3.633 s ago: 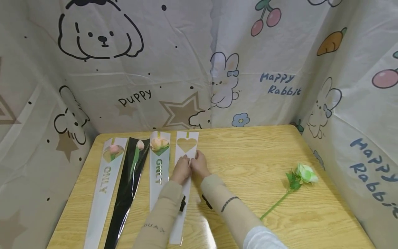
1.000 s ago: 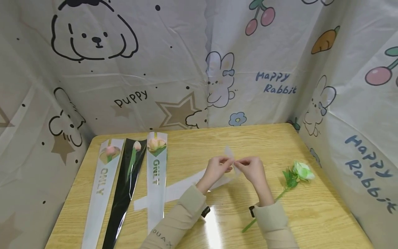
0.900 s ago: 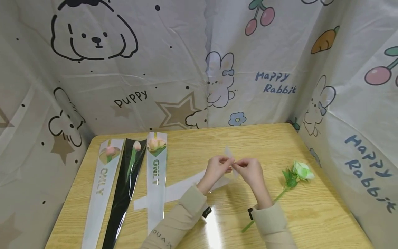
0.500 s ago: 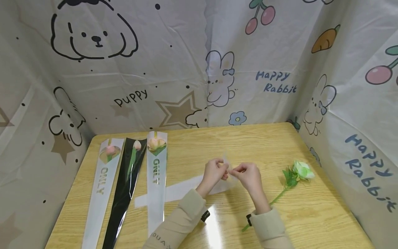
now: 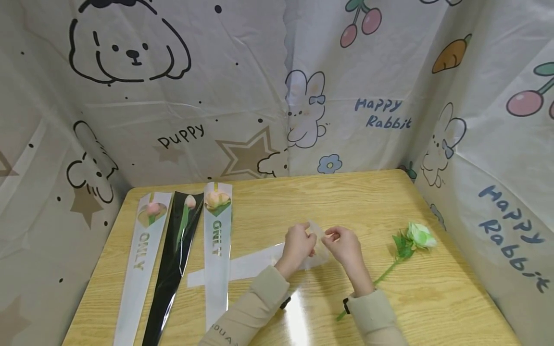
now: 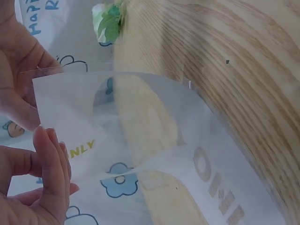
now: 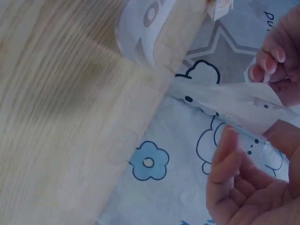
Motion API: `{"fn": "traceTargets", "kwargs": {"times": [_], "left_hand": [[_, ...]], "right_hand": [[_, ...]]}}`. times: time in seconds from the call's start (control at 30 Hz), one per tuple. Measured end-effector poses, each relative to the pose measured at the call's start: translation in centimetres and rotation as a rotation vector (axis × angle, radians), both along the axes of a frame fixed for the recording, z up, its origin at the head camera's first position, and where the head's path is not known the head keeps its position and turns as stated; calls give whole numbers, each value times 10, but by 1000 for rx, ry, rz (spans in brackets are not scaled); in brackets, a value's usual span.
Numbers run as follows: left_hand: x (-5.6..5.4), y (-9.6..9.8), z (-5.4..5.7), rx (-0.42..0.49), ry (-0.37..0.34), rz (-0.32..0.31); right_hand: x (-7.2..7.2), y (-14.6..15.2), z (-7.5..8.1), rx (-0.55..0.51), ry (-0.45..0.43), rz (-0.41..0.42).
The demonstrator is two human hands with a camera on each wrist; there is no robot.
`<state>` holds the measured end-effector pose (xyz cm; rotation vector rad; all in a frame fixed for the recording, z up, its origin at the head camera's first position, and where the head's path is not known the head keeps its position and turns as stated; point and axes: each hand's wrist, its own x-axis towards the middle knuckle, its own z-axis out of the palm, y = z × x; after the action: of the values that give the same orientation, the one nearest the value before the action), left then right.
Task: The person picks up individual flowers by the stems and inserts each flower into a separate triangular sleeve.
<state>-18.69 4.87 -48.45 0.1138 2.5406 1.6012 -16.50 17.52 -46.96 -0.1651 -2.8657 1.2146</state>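
A flower sleeve (image 5: 257,262), white with a clear film side, a heart cutout and ONLY lettering, lies slantwise with its top end raised and its mouth spread. My left hand (image 5: 297,245) pinches one edge of that mouth; in the right wrist view this hand (image 6: 40,183) is at the upper right. My right hand (image 5: 346,247) holds the film edge opposite, thumb against it in the right wrist view (image 7: 286,138). Right of my hands lies a pale green rose (image 5: 420,236), its stem partly hidden behind my right forearm.
Left on the wooden table (image 5: 368,202) lie a white sleeve with a pink tulip (image 5: 147,235), a black sleeve with a tulip (image 5: 175,259) and a white sleeve with a peach flower (image 5: 216,269). The last covers the slanted sleeve's lower part. Printed cloth (image 5: 242,96) surrounds the table.
The sleeve was turned from lengthwise to slantwise and its top brought rightward. Over the last second my hands lowered slightly and moved apart, and the sleeve's mouth spread between them.
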Motion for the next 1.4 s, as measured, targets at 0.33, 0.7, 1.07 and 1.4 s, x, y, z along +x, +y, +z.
{"fn": "traceTargets", "kwargs": {"times": [0.33, 0.7, 1.07, 1.4], "left_hand": [[10, 7, 9, -124, 136, -137], [11, 1, 11, -188, 219, -131], [5, 6, 3, 81, 100, -119], [1, 11, -2, 263, 103, -60]], "right_hand": [[-8, -7, 5, 184, -117, 55], [-10, 2, 1, 161, -135, 6], [-13, 19, 16, 250, -101, -18], [-15, 22, 23, 139, -91, 1]]}}
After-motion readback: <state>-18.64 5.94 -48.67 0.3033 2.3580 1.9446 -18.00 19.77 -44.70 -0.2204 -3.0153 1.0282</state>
